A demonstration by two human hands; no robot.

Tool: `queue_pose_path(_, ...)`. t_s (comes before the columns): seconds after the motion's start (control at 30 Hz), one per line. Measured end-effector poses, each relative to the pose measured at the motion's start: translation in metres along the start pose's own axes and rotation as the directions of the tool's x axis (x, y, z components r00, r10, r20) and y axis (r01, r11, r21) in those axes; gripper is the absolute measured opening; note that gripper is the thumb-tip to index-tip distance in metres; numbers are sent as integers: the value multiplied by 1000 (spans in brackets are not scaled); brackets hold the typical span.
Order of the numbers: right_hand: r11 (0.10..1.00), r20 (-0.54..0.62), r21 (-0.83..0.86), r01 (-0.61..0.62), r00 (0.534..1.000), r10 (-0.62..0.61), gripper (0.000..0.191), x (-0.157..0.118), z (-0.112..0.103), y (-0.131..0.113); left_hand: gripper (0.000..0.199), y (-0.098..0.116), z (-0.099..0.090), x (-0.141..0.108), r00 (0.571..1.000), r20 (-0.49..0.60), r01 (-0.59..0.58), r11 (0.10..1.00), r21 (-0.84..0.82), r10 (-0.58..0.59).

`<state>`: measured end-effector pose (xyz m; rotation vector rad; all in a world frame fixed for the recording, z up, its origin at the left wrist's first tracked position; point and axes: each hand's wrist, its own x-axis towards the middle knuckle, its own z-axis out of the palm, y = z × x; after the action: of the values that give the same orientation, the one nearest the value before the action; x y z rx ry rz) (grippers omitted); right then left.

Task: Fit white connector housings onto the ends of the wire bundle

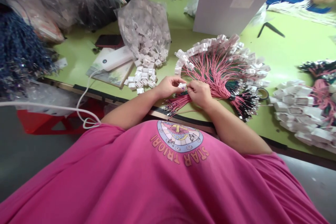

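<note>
My left hand pinches a small white connector housing between thumb and fingers, close to the table's front edge. Beside it, my right hand is closed at the housing's right side, its fingertips on what looks like a thin wire end, mostly hidden by the fingers. Loose pink wires with metal terminals lie under both hands. To the right spreads a tied bundle of pink and green wires, many ending in white housings. Left of my hands, loose white housings spill from a clear plastic bag.
A white power bank with a cable rests on a booklet, near a dark phone. Behind the bundle stands a pale box. More white-housed wire bundles lie right; blue wires hang left. Tape sits nearby.
</note>
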<state>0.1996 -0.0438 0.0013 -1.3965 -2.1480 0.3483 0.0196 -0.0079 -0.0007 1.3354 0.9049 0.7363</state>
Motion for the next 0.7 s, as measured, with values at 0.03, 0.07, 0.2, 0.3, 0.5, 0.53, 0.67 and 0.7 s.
queue_pose_path(0.03,1000,-8,26,-12,1000,12,18,1,0,0,47,1,0,0,1000,-1,5,1000,-13,-5)
queue_pose_path(0.07,998,-22,62,-24,999,26,17,3,-1,1,47,1,-1,0,1000,-4,12,1000,-28,-13)
queue_pose_path(0.2,966,-104,251,-54,991,82,13,7,-8,2,47,4,-7,1,998,-28,51,991,-127,-54)
queue_pose_path(0.3,942,-180,336,-8,981,73,21,5,-18,-3,48,3,-11,2,998,-29,53,975,-215,-60)
queue_pose_path(0.5,911,-41,399,105,995,-96,11,-3,-30,-17,48,4,-12,1,997,-8,72,955,-288,-77)
queue_pose_path(0.53,920,-42,386,71,997,-59,14,-3,-29,-17,47,6,-12,1,997,-8,76,955,-287,-81)
queue_pose_path(0.67,962,-144,270,-23,987,65,16,-1,-23,-11,48,9,-11,-1,994,1,101,955,-279,-105)
queue_pose_path(0.7,972,-149,236,-6,988,42,16,0,-21,-9,47,10,-11,-1,994,6,106,953,-285,-109)
